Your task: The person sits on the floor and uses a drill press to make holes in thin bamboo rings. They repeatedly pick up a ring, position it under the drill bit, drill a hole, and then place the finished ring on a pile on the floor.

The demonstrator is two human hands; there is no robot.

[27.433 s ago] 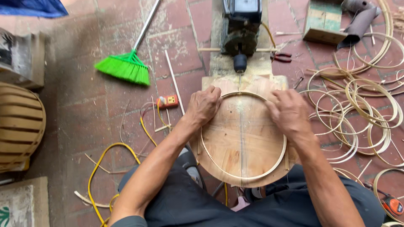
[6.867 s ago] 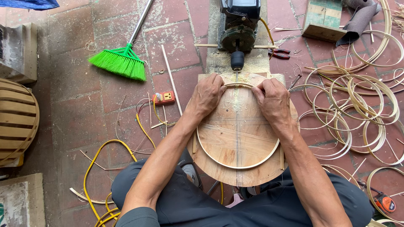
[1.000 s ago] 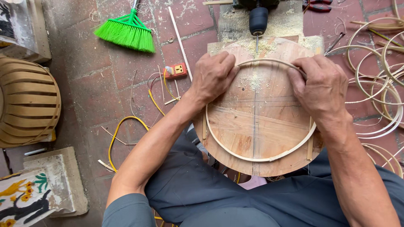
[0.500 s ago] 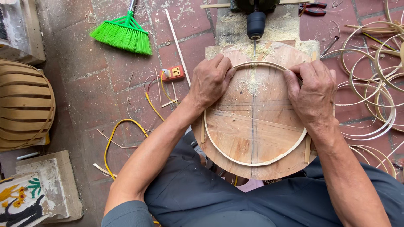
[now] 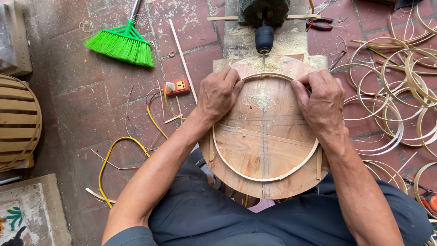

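Note:
A thin bamboo hoop [image 5: 255, 174] lies flat on a round wooden board [image 5: 266, 150] resting on my lap. My left hand [image 5: 218, 93] grips the hoop's upper left arc. My right hand [image 5: 321, 100] pinches its upper right arc. Just beyond the hoop's top, a fixed drill chuck [image 5: 264, 38] points its thin bit at the hoop's edge between my hands. Sawdust lies on the board below the bit.
A green broom [image 5: 122, 43] lies at the upper left. An orange power socket [image 5: 178, 86] with a yellow cable [image 5: 118, 146] sits left of the board. Several finished bamboo hoops [image 5: 391, 95] are piled at the right. A slatted basket [image 5: 18, 120] stands at the left edge. Red pliers [image 5: 321, 23] lie beside the drill.
Both hands have slid along the hoop toward its top by the drill bit, and the hoop has turned slightly on the board.

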